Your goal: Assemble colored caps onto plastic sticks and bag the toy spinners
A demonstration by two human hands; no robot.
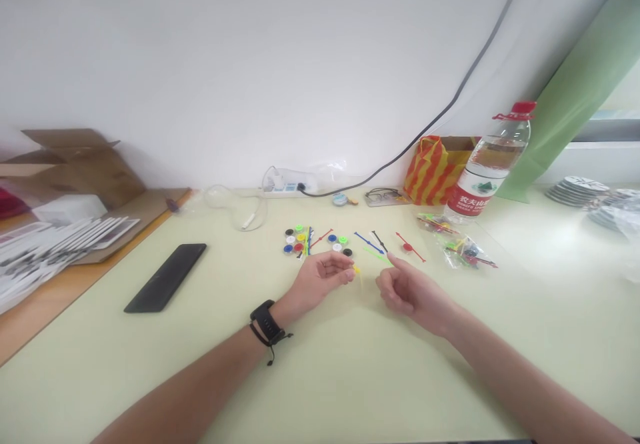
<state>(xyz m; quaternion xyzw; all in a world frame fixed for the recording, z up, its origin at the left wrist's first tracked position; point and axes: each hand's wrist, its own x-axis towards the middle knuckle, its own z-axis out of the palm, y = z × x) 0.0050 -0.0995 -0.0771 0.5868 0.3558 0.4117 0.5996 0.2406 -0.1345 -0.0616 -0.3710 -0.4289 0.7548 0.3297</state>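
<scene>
My left hand (325,276), with a black watch on the wrist, pinches a small yellow plastic piece (357,269) at its fingertips. To the right of it my right hand (413,294) holds nothing that I can see; one finger is stretched out and the others are curled. Beyond the hands lie a blue arrow pointer (369,242), a black arrow pointer (379,241) and a red pointer with a round red disc (408,247). Round coloured discs (333,238) in blue, green, white and black lie behind my left hand. More discs and pointers (300,238) form a group further left.
Bagged coloured pieces (465,252) lie on the right, before a large water bottle (483,171) and a striped bag (430,171). A black flat case (166,277) lies on the left. By the wall are a power strip (285,189) and glasses (384,195).
</scene>
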